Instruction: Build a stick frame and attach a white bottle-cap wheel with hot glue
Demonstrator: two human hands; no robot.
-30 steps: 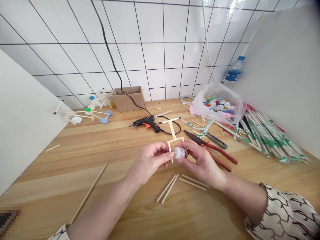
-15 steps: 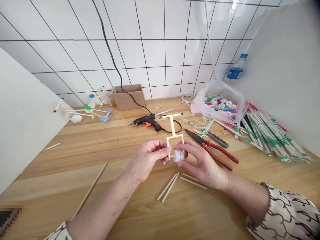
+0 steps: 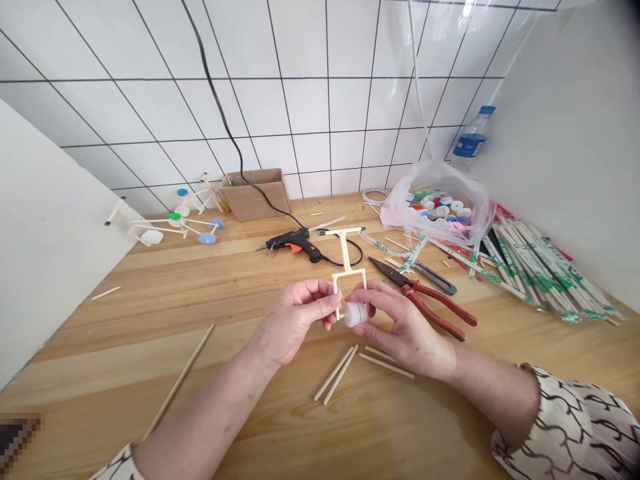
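- Holding: left hand (image 3: 300,320) closed on the lower end of the frame (image 3: 345,257), a chopstick-like assembly of thin sticks; right hand (image 3: 400,327) pinching the white cap (image 3: 356,315) between its fingertips. Both grips are firmly closed.
- Position: frame is off the table (image 3: 150,313), raised between the hands, with its upper crossbar pointing away from the person. Cap sits against the frame's lower end. Cannot tell whether it is bonded or only pressed there.
- Risk, cap: small, round and held only by fingertips. A slackened pinch could drop it, and it could then roll across the table.
- Risk, frame: thin sticks and small joints. Opposing twist or pull between the hands could break a joint or crack a stick, more so if the bond is fresh.
- Risk, alignment: cap is held by one hand and frame by the other, so a slight shift could seat it off-line.
- Risk, glue gun (image 3: 293,243): lies on its side just past the frame, with its cord (image 3: 350,262) looping nearby. Snagging the cord could drag the gun. Cannot tell whether it is hot.
- Risk, pliers (image 3: 435,307): lie just beside the right hand, so a sideways move could knock them.
- Risk, loose sticks (image 3: 340,373): lie below the hands, so a dropped cap could land among them.
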